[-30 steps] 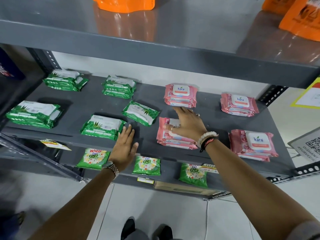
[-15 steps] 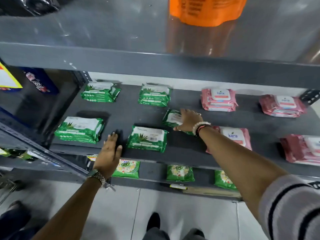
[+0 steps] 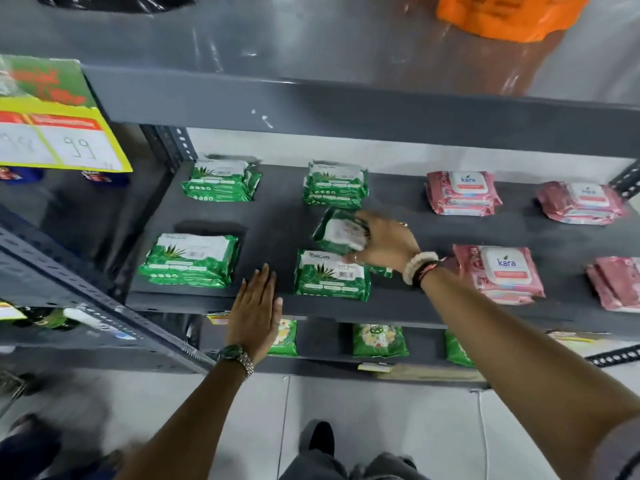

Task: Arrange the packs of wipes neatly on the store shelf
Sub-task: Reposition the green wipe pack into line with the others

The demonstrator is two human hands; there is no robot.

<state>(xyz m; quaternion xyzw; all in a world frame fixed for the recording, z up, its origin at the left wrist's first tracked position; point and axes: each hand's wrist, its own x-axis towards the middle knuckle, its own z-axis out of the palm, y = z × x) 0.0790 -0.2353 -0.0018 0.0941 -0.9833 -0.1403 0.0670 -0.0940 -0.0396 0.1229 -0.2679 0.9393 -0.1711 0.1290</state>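
Green wipe packs lie in stacks on the dark grey shelf [image 3: 277,220]: back left [image 3: 220,181], back middle [image 3: 336,185], front left [image 3: 190,259] and front middle [image 3: 330,275]. My right hand [image 3: 384,242] grips a loose green pack [image 3: 337,232], tilted and raised a little above the shelf behind the front middle stack. My left hand [image 3: 254,306] lies flat with fingers apart at the shelf's front edge, just left of that stack. Pink Kara packs sit to the right: back [image 3: 462,192], far back right [image 3: 581,202], front [image 3: 498,271] and right edge [image 3: 616,282].
An upper shelf [image 3: 346,109] overhangs close above, carrying an orange bag [image 3: 509,15]. A yellow price sign [image 3: 52,133] hangs at left. The lower shelf holds small green packets [image 3: 379,341]. A slanted metal rack rail [image 3: 104,306] juts in from the left.
The view has swung left. My right hand left the pink stack, reached the loose green pack and has lifted and tilted it. My left hand has stayed flat at the shelf's front edge.
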